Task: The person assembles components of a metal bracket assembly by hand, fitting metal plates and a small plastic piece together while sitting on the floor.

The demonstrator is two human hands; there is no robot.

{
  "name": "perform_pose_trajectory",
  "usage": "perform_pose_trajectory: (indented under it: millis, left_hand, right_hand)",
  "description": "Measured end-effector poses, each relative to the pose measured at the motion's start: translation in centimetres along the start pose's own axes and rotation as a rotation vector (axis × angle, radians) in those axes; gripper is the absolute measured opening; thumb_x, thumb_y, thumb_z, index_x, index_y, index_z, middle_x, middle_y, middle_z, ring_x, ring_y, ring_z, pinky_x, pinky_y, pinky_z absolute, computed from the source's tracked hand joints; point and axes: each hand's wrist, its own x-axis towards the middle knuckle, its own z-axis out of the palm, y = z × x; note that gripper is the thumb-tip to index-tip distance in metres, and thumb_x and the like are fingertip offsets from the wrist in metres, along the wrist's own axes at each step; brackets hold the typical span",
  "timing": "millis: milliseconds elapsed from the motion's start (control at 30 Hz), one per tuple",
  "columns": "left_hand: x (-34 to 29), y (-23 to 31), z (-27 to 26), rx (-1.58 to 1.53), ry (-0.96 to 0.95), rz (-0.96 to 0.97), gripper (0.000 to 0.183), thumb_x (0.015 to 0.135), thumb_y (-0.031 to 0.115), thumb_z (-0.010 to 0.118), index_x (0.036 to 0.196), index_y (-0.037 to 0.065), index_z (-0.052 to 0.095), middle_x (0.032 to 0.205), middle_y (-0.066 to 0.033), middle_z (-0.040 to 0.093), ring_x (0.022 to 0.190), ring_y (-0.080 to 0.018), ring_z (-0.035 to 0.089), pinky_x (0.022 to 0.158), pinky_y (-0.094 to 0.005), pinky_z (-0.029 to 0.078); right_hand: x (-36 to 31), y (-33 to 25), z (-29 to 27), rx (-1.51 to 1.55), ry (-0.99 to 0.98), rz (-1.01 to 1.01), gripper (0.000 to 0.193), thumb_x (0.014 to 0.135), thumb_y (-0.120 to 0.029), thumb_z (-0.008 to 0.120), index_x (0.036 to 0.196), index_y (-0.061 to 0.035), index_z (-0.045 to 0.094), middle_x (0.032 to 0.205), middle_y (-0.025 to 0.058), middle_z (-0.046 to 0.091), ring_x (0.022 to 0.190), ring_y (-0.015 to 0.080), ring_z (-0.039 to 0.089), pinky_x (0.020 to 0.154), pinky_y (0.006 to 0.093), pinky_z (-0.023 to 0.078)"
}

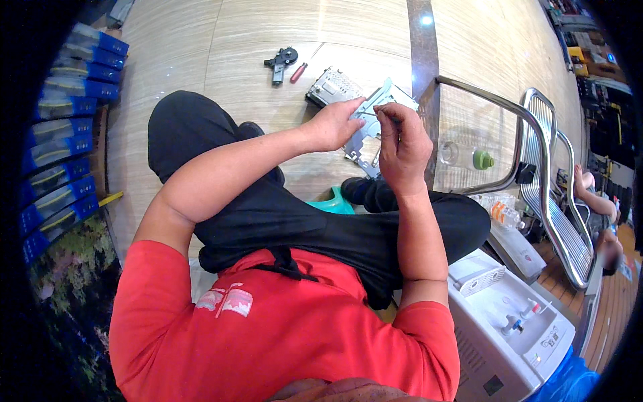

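Silvery sheet metal, a cut-out bracket, sat beneath a person's hands, its right edge near a dark floor strip. The right hand pinched a slim piece; the left hand's fingers parted narrowly, their hold unclear. Pale tile spread wide beyond a red screwdriver and metal-cased unit.

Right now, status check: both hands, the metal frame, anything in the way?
Left hand at the metal frame. Right hand pinching a thin rod above it. Perforated metal box close beside; no obstruction visible.
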Motion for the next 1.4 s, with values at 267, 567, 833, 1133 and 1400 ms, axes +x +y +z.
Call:
perform_pose_trajectory:
  millis: [267,567,833,1133,1400]
  left_hand:
    - [0.2,-1.2,0.1,0.084,0.067,0.120,0.051,0.091,0.012,0.053,0.139,-0.001,0.040,0.110,-0.0254,0.062,0.099,-0.0297,0.062,0.086,-0.0366,0.048]
    - [0.4,-0.9,-0.1,0.066,0.058,0.073,0.052,0.091,0.010,0.053,0.139,-0.003,0.039,0.118,-0.0259,0.060,0.108,-0.0268,0.060,0.092,-0.0345,0.045]
    - [0.3,-0.2,-0.2,0.035,0.048,0.005,0.049,0.092,0.008,0.053,0.138,-0.001,0.041,0.111,-0.0224,0.063,0.100,-0.0230,0.061,0.087,-0.0344,0.047]
    - [0.5,-1.0,0.1,0.089,0.077,0.048,0.047,0.091,0.009,0.053,0.136,-0.001,0.043,0.114,-0.0253,0.061,0.107,-0.0315,0.061,0.090,-0.0372,0.047]
    - [0.2,-0.1,-0.4,0.132,0.060,0.016,0.051,0.091,0.010,0.054,0.138,-0.004,0.039,0.119,-0.0290,0.058,0.112,-0.0355,0.058,0.093,-0.0379,0.045]
  right_hand:
    - [0.2,-0.1,0.0,0.017,-0.023,0.002,0.015,0.086,0.005,0.062,0.100,-0.0009,0.060,0.093,0.0103,0.067,0.084,0.0158,0.068,0.072,0.0267,0.054]
    - [0.0,-0.1,0.6,0.047,0.027,0.009,0.018,0.082,0.008,0.062,0.098,0.0000,0.058,0.088,0.0162,0.062,0.077,0.0305,0.064,0.067,0.0347,0.052]
    - [-0.1,0.0,0.8,0.029,0.087,0.023,0.015,0.084,0.004,0.063,0.098,0.0003,0.059,0.087,0.0162,0.062,0.075,0.0281,0.066,0.066,0.0332,0.053]
    - [0.0,-0.3,0.7,-0.096,0.061,-0.013,0.016,0.085,0.002,0.066,0.099,-0.0013,0.060,0.086,0.0113,0.066,0.076,0.0189,0.068,0.067,0.0279,0.053]
    - [0.7,-0.3,0.0,-0.015,-0.066,-0.019,0.023,0.079,0.004,0.065,0.100,-0.0021,0.058,0.087,0.0169,0.060,0.081,0.0359,0.060,0.070,0.0409,0.049]
